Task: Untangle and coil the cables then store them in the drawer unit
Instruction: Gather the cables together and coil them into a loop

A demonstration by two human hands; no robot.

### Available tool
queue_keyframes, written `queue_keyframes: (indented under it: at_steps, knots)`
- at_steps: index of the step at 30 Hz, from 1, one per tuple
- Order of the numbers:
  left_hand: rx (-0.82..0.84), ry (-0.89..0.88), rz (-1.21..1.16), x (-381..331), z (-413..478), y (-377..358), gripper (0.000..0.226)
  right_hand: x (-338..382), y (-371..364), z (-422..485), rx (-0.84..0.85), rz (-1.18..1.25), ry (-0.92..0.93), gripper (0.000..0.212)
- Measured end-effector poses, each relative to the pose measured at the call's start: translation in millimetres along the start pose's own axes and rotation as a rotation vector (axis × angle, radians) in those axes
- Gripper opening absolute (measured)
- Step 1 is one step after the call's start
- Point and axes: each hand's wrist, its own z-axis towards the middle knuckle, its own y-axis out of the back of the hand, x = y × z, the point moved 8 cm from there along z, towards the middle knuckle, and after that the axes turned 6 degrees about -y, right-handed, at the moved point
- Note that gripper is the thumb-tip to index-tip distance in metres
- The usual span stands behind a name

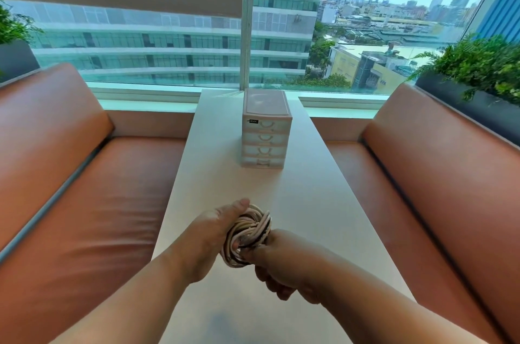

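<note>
Right hand (281, 262) is pinching the near edge of a tangled bundle of white and black cords (249, 234), fingers curled tight on strands, likely hunting a loose end. Left hand (213, 234) is cupping the bundle's far-left side, thumb laid over the top, steadying it just above the long white table (323, 203). Further back, a small beige four-drawer plastic unit (266, 130) is standing mid-table, all drawers closed, well apart from the bundle. Untangling looks barely begun. Tan leather benches (84, 175) are flanking both sides.
</note>
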Motion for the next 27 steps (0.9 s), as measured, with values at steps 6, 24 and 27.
queue_keyframes:
  at_steps: [6,24,27]
  knots:
    - [0.003,-0.042,0.144,2,6,7,0.033,0,9,5,-0.045,-0.051,-0.070,0.016]
    - [0.021,-0.147,0.479,0,10,17,0.046,-1,42,24,-0.361,-0.408,0.033,0.022]
    - [0.026,-0.204,0.632,1,10,20,0.038,-4,39,21,-0.261,-0.318,-0.031,0.025]
